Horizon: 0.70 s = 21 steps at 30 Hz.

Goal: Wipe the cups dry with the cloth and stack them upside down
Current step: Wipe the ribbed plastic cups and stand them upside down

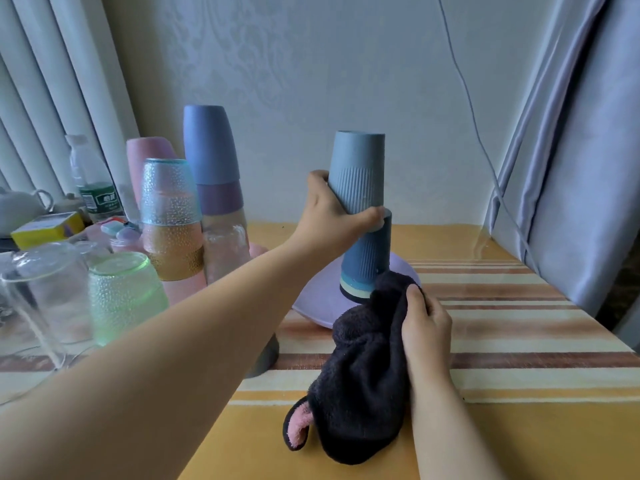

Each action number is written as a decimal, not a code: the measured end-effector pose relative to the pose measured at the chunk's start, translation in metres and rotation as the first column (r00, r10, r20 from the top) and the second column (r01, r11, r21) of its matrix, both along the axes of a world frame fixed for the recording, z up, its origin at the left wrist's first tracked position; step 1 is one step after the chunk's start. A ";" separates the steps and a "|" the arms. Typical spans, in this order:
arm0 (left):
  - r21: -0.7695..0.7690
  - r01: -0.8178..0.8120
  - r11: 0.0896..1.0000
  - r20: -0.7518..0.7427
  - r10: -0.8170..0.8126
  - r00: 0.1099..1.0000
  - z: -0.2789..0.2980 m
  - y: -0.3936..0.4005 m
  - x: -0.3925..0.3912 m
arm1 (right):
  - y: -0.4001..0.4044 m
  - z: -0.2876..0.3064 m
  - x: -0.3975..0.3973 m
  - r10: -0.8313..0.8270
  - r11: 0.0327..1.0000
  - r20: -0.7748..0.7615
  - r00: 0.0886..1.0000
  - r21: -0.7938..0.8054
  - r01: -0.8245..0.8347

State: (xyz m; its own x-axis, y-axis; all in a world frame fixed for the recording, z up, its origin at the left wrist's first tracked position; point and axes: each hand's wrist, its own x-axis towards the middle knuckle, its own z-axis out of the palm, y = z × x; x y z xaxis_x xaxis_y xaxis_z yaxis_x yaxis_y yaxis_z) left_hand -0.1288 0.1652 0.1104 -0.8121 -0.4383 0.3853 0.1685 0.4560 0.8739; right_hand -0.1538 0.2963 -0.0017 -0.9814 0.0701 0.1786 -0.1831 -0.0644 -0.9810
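Left hand [332, 216]: grip curled round the lower ribbed part of a blue-grey cup [358, 171], upside down, seated on the top of a darker blue ribbed cup [367, 252]. Darker cup likewise upside down, standing on further nested rims, pale blue, cream and dark, at the foot of the stack [355, 289]. Stack set on an overturned lilac plate [318, 299], on the desk [519, 341] with its yellow cloth striped in brown and cream. Right hand [427, 327]: grip closed on a dark, fluffy cloth [363, 375], bunched on the desk just in front of the stack, upper end touching the stack's foot, pink lining showing at the near corner. To the left, well apart: tall upside-down stack with a slate-blue cup [209, 147] on top, mauve and clear ones beneath; beside it a pebbled glass stack [171, 216], clear teal over amber; pink cup [149, 154] behind. Nearer left: green pebbled glass [124, 296], inverted; clear glass cup [45, 296], inverted. Far left: plastic water bottle [91, 181] with green label, yellow box [46, 230], white teapot [20, 206]. Curtains on both sides; cable hanging down the wall.
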 end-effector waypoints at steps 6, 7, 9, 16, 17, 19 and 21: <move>0.045 -0.015 0.999 0.079 0.011 0.997 -0.024 -0.014 0.088 | -0.002 0.004 0.006 0.057 0.998 0.000 0.998 -0.018 -0.057; 0.071 -0.020 0.997 0.083 0.014 0.996 -0.030 -0.013 0.102 | -0.004 0.006 0.008 0.088 0.996 -0.005 0.996 -0.015 -0.088; 0.134 0.004 0.991 0.096 -0.017 0.995 -0.045 -0.007 0.122 | -0.008 0.011 0.016 0.166 0.986 -0.035 0.985 -0.023 -0.167; 0.231 -0.064 0.971 0.109 0.039 0.993 -0.096 0.014 0.136 | -0.020 0.035 0.031 0.171 0.985 -0.091 0.981 -0.023 -0.174; 0.223 -0.076 0.972 0.108 0.053 0.993 -0.100 0.012 0.135 | -0.023 0.041 0.034 0.194 0.981 -0.107 0.975 -0.002 -0.195; 0.212 -0.102 0.972 0.078 0.088 0.993 -0.108 0.007 0.133 | -0.027 0.052 0.042 0.273 0.962 -0.157 0.949 0.052 -0.269; 0.230 -0.110 0.967 0.045 0.102 0.994 -0.111 0.000 0.132 | -0.030 0.056 0.053 0.349 0.937 -0.242 0.905 0.119 -0.330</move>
